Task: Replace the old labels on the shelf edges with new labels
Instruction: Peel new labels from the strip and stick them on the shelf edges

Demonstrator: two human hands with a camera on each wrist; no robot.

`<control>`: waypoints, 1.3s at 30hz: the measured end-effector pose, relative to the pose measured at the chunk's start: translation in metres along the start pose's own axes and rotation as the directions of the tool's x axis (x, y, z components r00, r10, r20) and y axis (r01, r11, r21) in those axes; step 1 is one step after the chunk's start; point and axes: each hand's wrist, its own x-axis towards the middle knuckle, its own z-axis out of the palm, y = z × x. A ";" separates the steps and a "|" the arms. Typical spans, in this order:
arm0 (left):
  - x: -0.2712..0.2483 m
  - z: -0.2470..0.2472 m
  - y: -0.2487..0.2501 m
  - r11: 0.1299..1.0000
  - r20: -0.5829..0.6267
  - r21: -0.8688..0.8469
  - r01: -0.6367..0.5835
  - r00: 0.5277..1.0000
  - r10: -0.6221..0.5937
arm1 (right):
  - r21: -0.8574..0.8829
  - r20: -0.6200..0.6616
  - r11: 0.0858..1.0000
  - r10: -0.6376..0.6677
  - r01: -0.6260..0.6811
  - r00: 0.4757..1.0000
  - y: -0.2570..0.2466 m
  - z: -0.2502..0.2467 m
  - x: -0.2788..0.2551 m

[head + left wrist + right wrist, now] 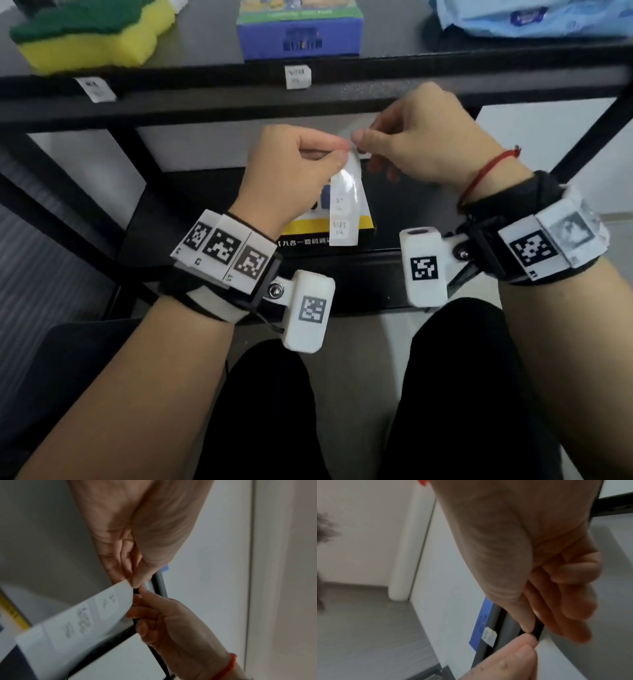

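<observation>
Nearest you, your left hand (294, 161) pinched the label strip (344, 209) by its top while your right hand (421, 144) pinched a corner there — peel slowly, keeping it flat — the shelf edge (376, 73) waited beyond.

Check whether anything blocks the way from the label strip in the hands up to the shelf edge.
Nothing visible does. The left hand and right hand pinch the top of the label strip just below the shelf edge, with open air between. Two labels already sit on that edge.
</observation>
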 end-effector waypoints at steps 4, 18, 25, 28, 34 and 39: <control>0.006 0.030 -0.008 0.988 0.008 -0.135 0.080 0.997 -0.080 | 0.191 0.194 0.976 0.067 -0.105 0.979 0.035 0.000 -0.011; 0.012 0.096 -0.029 0.907 0.157 -0.265 0.328 0.943 -0.295 | 0.199 -0.053 0.976 0.100 -0.087 0.994 0.103 0.006 -0.021; 0.041 0.114 -0.027 0.858 0.202 -0.299 0.417 0.907 -0.370 | 0.032 -0.079 0.997 -0.062 0.064 0.995 0.119 0.004 -0.014; 0.054 0.118 -0.025 0.805 0.248 -0.351 0.479 0.876 -0.413 | -0.034 -0.082 0.997 -0.069 0.067 0.994 0.124 0.004 -0.003; 0.070 0.115 -0.032 0.730 0.320 -0.415 0.542 0.839 -0.441 | -0.045 -0.115 0.994 -0.105 0.100 0.988 0.128 0.009 0.011; 0.075 0.111 -0.038 0.714 0.334 -0.426 0.555 0.830 -0.446 | -0.061 -0.134 0.992 -0.119 0.111 0.984 0.127 0.014 0.014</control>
